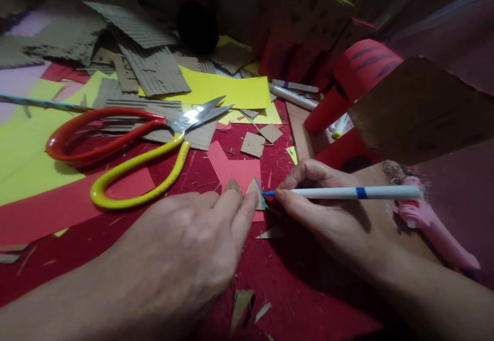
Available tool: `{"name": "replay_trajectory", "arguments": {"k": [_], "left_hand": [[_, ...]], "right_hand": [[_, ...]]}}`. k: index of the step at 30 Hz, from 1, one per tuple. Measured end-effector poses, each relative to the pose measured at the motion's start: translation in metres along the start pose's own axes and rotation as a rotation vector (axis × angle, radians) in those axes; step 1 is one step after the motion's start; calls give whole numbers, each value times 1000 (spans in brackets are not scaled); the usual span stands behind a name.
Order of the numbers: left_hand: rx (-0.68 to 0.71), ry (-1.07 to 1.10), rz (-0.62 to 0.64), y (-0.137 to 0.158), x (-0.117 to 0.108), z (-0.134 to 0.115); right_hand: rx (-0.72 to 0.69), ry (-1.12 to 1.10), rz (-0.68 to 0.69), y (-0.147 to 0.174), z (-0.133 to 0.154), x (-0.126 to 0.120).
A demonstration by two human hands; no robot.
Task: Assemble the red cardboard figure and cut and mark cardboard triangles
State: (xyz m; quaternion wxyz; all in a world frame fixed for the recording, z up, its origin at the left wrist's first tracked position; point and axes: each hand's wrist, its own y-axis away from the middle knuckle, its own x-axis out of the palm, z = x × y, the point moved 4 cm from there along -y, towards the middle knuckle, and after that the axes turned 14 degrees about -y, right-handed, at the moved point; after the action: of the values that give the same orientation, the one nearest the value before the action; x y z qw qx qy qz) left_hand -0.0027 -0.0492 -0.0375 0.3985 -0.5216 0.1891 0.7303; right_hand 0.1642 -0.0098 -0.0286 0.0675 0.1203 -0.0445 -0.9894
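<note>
My left hand (193,238) presses its fingertips onto a small pointed cardboard piece (261,202) with a blue line along its right edge; my left thumb is hidden. Another brown cardboard tip (232,183) shows in front of these fingers. Both lie over a pinkish-red paper scrap (243,170). A white marker pen (328,193) with a blue band is pinched in my right hand (328,212), its blue tip touching or nearly touching the piece's edge. Scissors (187,121) with one red and one yellow handle lie with blades apart, beyond my left hand.
Torn corrugated cardboard (154,68) and yellow paper (231,91) cover the back left. Small cardboard squares (252,144) lie near the middle. At right are a pink glue gun (432,222), red paper rolls (328,109) and a brown cardboard panel (420,109). More markers (293,96) lie behind.
</note>
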Motion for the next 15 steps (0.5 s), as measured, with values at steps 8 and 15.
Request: {"name": "replay_trajectory", "arguments": {"k": [8, 15], "left_hand": [[-20, 75, 2, 1, 2, 2], [21, 37, 6, 2, 3, 0]], "right_hand": [[-27, 1, -12, 0, 0, -1], [24, -134, 7, 0, -7, 3]]}}
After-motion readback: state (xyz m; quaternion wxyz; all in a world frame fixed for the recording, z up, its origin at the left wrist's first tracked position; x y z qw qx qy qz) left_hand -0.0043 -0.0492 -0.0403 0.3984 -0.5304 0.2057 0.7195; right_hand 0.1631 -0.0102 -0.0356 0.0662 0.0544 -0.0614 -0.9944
